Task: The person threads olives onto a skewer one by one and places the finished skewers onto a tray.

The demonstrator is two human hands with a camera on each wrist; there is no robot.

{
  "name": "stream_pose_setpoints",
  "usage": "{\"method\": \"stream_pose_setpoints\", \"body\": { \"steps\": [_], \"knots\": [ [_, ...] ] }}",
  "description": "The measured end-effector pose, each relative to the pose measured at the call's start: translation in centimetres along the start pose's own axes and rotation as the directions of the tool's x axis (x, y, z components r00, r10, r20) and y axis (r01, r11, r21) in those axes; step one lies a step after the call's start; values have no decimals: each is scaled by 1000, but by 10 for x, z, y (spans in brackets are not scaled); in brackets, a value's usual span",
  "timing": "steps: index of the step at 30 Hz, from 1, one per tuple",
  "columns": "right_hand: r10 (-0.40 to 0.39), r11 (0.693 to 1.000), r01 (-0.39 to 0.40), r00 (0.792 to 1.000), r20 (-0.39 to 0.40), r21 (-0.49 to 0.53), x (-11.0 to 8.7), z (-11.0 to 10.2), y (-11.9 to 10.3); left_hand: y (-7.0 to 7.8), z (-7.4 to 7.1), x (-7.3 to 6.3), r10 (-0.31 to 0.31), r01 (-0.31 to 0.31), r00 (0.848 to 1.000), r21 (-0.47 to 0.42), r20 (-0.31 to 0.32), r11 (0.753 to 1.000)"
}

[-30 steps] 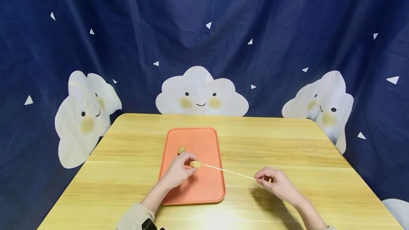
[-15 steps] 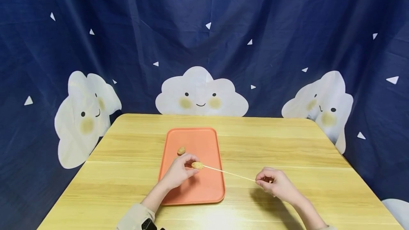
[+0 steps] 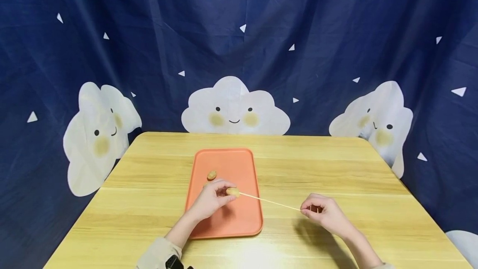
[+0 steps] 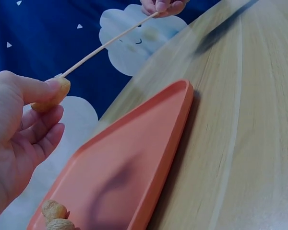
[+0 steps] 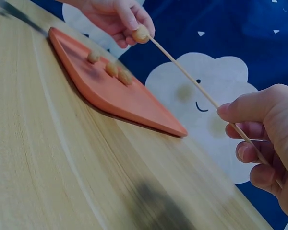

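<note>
My left hand [image 3: 210,201] is above the orange tray [image 3: 244,223], pinching a golden-brown oval food ball [image 3: 233,192] between thumb and fingers. A thin wooden skewer [image 3: 269,201] runs from this ball to my right hand [image 3: 329,216], which grips it over the table. In the right wrist view, the thumb [image 5: 245,106] presses the skewer against curled fingers, and its rear end passes along the palm. The skewer's far end meets the ball [image 5: 140,34] on the side facing my right hand. Whether its tip is inside, I cannot tell.
Three similar balls lie on the tray: one [image 5: 92,56] apart and two, a middle ball [image 5: 111,69] and an end ball [image 5: 125,77], close together. The tray's raised rim [image 4: 175,139] stands on the wooden table [image 3: 317,169]. A dark blue curtain [image 3: 209,20] hangs behind.
My left hand and the ball have shifted slightly right, and the ball has turned a little. My right hand has also edged right, still holding the skewer.
</note>
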State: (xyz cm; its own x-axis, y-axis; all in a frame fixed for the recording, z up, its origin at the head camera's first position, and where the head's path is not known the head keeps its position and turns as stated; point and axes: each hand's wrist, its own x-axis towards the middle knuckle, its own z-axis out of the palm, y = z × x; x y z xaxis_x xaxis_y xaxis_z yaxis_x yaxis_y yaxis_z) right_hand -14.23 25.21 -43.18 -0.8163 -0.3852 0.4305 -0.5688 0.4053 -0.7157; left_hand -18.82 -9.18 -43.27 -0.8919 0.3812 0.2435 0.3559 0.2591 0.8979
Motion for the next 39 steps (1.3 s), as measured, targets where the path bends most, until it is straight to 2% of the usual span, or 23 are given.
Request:
{"method": "stream_pose_setpoints", "body": {
  "steps": [3, 8, 11, 17, 23, 26, 33, 37, 39],
  "knots": [
    [-3, 1000, 3, 1000, 8, 4, 0, 0, 0, 3, 0, 0, -12, 12, 1000, -27, -2, 1000],
    [-6, 1000, 6, 1000, 16, 12, 1, 2, 1, 5, -1, -1, -90, 88, 996, -76, -21, 993],
    [-19, 1000, 19, 1000, 14, 10, 2, 3, -2, 11, -1, -2, -115, 112, 993, -96, -22, 989],
    [-35, 999, 35, 999, -1, 26, 7, 3, -25, 35, -4, -7, -87, 83, 996, -121, -26, 989],
    [-63, 998, 64, 998, -29, 28, 9, 5, -34, 42, -5, -8, -61, 56, 997, -134, -37, 989],
    [-80, 996, 81, 996, -39, 33, 10, 6, -33, 42, -4, -7, -52, 46, 998, -131, -40, 990],
    [-71, 996, 73, 997, -41, 45, 9, 9, -33, 14, 0, -1, 0, -6, 999, -121, -48, 993],
    [-61, 997, 63, 997, -41, 44, 9, 10, -34, 14, 1, -1, 36, -41, 998, -119, -50, 992],
    [-60, 997, 62, 997, -43, 42, 10, 10, -35, 21, 0, -2, 55, -60, 997, -114, -49, 992]
  ]
}}
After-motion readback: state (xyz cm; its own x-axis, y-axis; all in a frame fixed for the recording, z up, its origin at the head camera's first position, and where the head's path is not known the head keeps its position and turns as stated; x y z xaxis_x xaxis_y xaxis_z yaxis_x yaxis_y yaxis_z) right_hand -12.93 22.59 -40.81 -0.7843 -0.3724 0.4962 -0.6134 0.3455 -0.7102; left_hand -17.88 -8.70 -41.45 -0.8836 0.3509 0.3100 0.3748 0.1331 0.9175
